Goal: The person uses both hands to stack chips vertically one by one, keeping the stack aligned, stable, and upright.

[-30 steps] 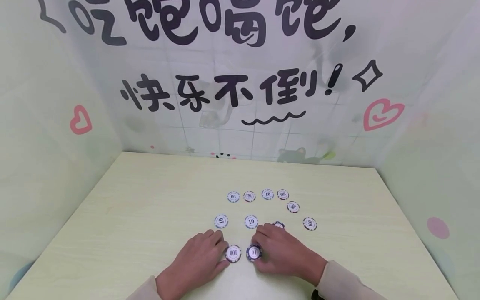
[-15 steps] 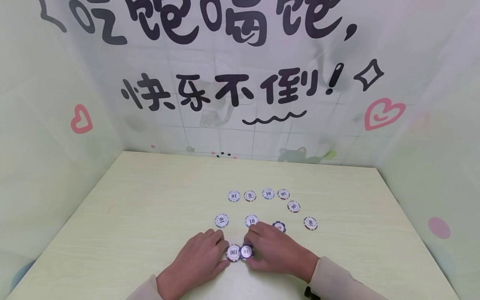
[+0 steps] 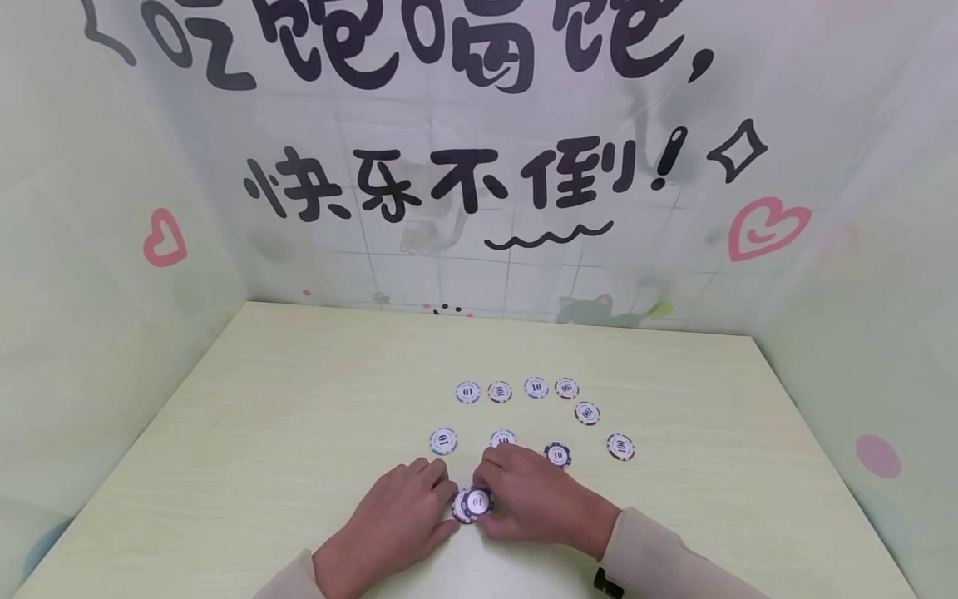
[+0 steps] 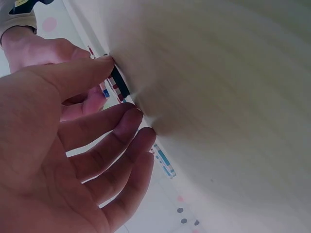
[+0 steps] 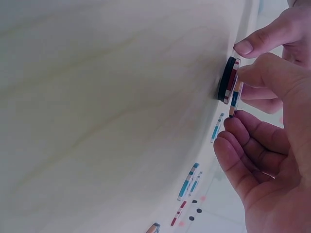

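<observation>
In the head view my left hand (image 3: 392, 520) holds its thumb and fingers at the left side of a small stack of poker chips (image 3: 459, 511) near the table's front. My right hand (image 3: 542, 503) pinches a dark-blue-rimmed poker chip (image 3: 477, 501) marked 10, overlapping the top of that stack. Seen edge-on in the right wrist view, the stack (image 5: 227, 81) has a black layer at the table and a red-and-white one above. There, the pinched chip (image 5: 235, 102) sits slightly off to one side. Part of the stack (image 4: 119, 82) shows between the left thumb and fingers in the left wrist view.
Several single chips lie flat farther back, among them a dark blue 10 chip (image 3: 557, 455), a red-edged 100 chip (image 3: 619, 447) and a light-blue-edged 10 chip (image 3: 443, 441). Another 10 chip (image 3: 503, 437) is partly covered by the right hand. Printed fabric walls (image 3: 479, 274) enclose the table.
My right hand has moved left with the dark blue chip, from beside the stack to overlapping it. The left hand has stayed in place.
</observation>
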The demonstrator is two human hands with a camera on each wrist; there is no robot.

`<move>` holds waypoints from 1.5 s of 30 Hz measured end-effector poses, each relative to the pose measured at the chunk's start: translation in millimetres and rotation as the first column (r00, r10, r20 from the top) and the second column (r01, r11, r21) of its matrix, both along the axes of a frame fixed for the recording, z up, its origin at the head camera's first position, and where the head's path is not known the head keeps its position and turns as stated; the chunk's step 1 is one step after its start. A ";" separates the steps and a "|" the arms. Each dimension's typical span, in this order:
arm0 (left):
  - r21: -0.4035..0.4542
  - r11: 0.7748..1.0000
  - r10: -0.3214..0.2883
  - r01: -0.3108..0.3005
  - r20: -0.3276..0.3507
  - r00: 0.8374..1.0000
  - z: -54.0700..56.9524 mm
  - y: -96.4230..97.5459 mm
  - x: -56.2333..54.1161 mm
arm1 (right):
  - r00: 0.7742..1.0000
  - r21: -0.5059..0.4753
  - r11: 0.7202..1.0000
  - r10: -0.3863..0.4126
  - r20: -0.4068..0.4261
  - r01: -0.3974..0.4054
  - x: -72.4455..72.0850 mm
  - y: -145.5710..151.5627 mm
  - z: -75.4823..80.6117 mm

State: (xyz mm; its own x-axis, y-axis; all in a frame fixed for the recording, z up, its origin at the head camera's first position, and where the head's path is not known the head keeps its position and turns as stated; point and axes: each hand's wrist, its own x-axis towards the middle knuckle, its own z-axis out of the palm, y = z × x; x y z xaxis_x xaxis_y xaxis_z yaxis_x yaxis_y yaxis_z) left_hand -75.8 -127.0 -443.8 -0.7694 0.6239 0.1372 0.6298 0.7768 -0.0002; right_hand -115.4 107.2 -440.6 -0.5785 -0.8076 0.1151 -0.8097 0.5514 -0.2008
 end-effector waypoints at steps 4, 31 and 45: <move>0.008 1.000 -0.007 0.007 -0.028 1.000 -1.1 -0.4 0.6 | 1.000 0.014 1.000 0.004 -0.008 -0.004 -0.3 -2.8 0.1; 0.001 1.000 -0.013 0.013 -0.044 0.999 -0.1 -0.4 2.3 | 0.999 0.033 0.999 0.025 -0.035 -0.024 0.4 -9.2 -1.9; -0.003 1.000 -0.008 0.008 -0.034 0.999 -0.6 -0.7 1.6 | 0.996 -0.006 0.999 0.044 -0.072 -0.045 0.6 -10.6 -3.9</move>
State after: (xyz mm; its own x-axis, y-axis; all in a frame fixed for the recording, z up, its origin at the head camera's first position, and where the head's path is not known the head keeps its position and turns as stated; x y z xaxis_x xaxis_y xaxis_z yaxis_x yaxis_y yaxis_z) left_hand -74.2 -127.7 -444.4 -0.7592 0.6305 0.1614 0.6356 0.7716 -0.0245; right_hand -114.8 96.7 -444.5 -0.5319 -0.8314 0.1610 -0.8460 0.5132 -0.1448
